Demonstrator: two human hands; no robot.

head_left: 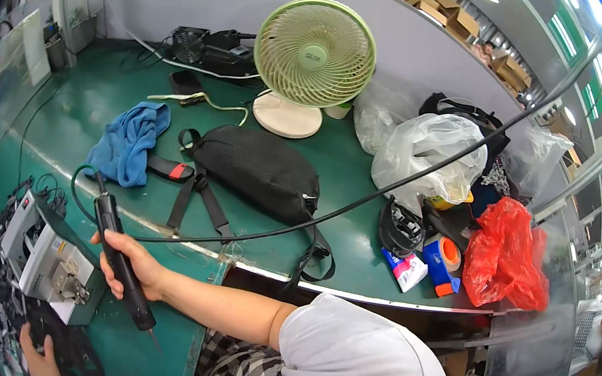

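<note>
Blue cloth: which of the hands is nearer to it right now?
Right. The right hand, gripping a screwdriver, sits just below the blue cloth. The left hand is lower, at the picture's bottom edge.

The right hand (132,266) grips a black electric screwdriver (122,265) (tip down) beside a grey fixture (44,258).

On the green worktop (94,99) stand a pale green fan (314,54), a black bag (258,168), a blue cloth (129,140), a white plastic bag (429,155), a red bag (507,255) and a tape roll (448,253).
</note>
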